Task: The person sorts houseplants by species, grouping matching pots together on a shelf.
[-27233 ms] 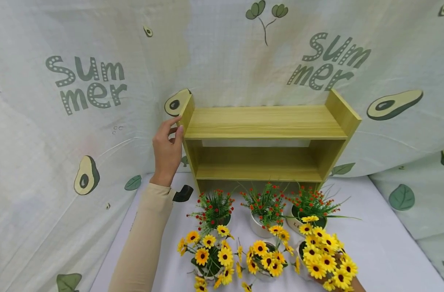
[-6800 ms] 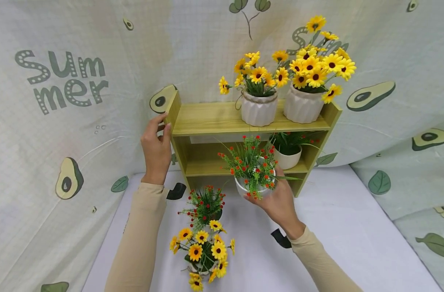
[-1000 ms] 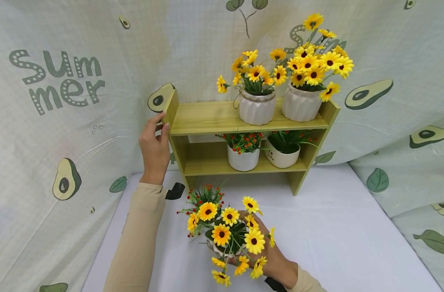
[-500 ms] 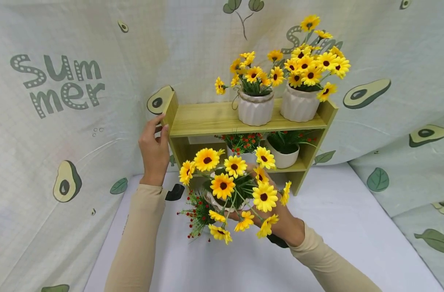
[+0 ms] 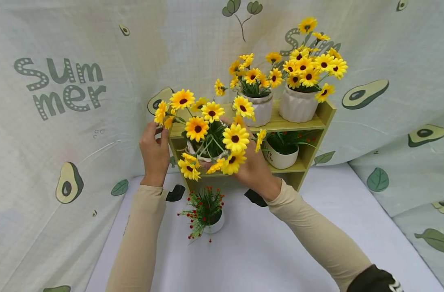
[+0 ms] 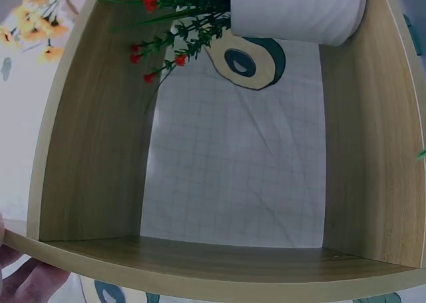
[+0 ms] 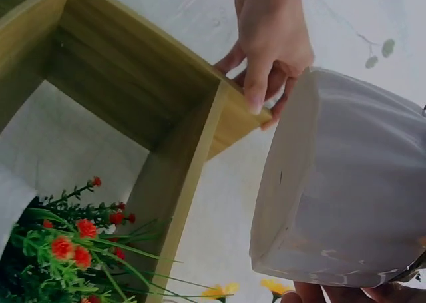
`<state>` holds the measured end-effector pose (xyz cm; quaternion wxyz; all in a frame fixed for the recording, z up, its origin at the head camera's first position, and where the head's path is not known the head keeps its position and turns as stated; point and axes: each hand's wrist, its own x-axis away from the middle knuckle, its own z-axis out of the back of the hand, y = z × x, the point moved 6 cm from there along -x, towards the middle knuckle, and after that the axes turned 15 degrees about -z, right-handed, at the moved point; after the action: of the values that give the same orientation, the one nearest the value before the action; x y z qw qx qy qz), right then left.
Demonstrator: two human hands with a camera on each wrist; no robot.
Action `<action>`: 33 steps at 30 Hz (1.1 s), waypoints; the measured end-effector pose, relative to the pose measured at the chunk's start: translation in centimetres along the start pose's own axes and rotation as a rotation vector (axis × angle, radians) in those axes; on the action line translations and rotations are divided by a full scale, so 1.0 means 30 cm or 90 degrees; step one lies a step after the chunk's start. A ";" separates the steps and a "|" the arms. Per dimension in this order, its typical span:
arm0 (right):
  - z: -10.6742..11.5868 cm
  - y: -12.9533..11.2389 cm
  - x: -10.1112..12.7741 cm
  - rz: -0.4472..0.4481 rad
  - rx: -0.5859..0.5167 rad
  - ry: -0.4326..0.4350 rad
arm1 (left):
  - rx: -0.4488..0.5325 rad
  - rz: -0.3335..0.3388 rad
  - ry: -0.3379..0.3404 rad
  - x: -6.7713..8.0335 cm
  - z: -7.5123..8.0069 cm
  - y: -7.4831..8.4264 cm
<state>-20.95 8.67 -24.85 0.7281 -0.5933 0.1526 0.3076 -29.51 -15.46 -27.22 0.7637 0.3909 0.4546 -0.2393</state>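
My left hand (image 5: pixel 160 134) grips the upper left side panel of a yellow wooden shelf (image 5: pixel 318 121); the same left hand (image 7: pixel 273 43) shows in the right wrist view on the shelf's (image 7: pixel 166 116) corner. My right hand (image 5: pixel 249 164) holds a white pot of yellow flowers (image 5: pixel 207 125) in the air, in front of the shelf's left half. The white pot (image 7: pixel 346 183) fills the right wrist view. Two yellow-flower pots (image 5: pixel 256 107) (image 5: pixel 298 107) stand on the top board. A red-flower pot (image 5: pixel 280 156) stands on the lower board, another is hidden behind the held flowers.
A small red-flower pot (image 5: pixel 207 213) stands on the white table (image 5: pixel 317 227) in front of the shelf. An avocado-print cloth (image 5: pixel 68 89) hangs behind and at both sides. The left wrist view shows the shelf's inside (image 6: pixel 100 136) with a white pot (image 6: pixel 293 10).
My right hand has lifted the yellow-flower pot from the table up and left to the level of the top board. The left hand has stayed on the shelf's side.
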 end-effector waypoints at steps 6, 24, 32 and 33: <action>-0.008 -0.022 -0.113 0.003 0.187 0.091 | 0.008 -0.005 0.007 -0.002 0.000 -0.003; -0.040 0.077 -0.316 -0.123 0.270 0.169 | -0.011 -0.005 0.004 -0.005 -0.001 0.001; -0.054 0.095 -0.369 -0.157 0.304 0.166 | 0.002 -0.007 0.006 -0.005 -0.001 -0.001; -0.053 0.099 -0.375 -0.170 0.312 0.165 | 0.003 -0.008 0.007 -0.005 -0.001 -0.001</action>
<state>-31.17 4.46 -20.93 0.8580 -0.4489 0.2345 0.0853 -29.62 -15.46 -27.09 0.7587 0.3916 0.4605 -0.2429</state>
